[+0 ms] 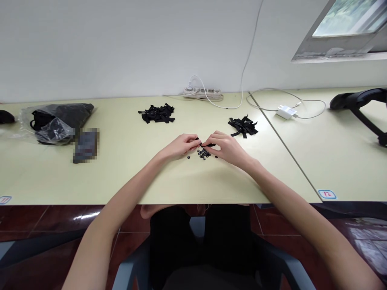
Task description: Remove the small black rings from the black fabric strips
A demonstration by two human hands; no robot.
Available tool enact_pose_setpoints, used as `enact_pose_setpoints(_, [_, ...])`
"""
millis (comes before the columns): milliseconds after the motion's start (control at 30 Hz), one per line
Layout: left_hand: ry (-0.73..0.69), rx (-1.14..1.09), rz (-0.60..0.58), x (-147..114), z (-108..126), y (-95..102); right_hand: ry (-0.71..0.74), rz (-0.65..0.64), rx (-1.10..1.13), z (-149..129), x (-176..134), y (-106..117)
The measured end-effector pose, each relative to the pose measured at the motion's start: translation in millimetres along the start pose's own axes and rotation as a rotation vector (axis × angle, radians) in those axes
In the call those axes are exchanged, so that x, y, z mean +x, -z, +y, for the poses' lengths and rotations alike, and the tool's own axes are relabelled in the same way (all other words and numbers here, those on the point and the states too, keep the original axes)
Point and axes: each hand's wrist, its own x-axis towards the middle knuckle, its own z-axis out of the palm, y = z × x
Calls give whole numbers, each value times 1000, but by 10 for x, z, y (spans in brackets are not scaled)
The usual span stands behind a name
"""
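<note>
A short black fabric strip (207,145) is stretched between my two hands, just above the table. My left hand (181,145) pinches its left end between thumb and fingertips. Closed on the right part of the strip is my right hand (225,145), with the fingers bent over it. Directly below the strip lies a small cluster of round black pieces (204,154) with pale centres, perhaps buttons or eyelets; a few sit apart from the rest. Whether one of these pieces is in my fingers is too small to make out.
Black strips are heaped at the back left (157,113) and right (243,126). A power strip (202,93) and white charger (286,112) lie by the wall. Leftward are a plastic bag (60,123) with black contents and a blurred dark object (86,146). A black stand (359,102) is far right.
</note>
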Motion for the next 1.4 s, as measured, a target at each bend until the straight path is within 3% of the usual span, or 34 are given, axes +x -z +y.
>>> enact_pose_setpoints(400, [16, -4, 13, -12, 35, -6, 6, 88, -1, -6, 4, 4])
enact_pose_setpoints(833, [18, -29, -8, -22, 41, -20, 0, 15, 8, -3, -2, -10])
enact_pose_setpoints(1400, [41, -41, -37, -31, 62, -19, -5, 14, 20, -7, -5, -5])
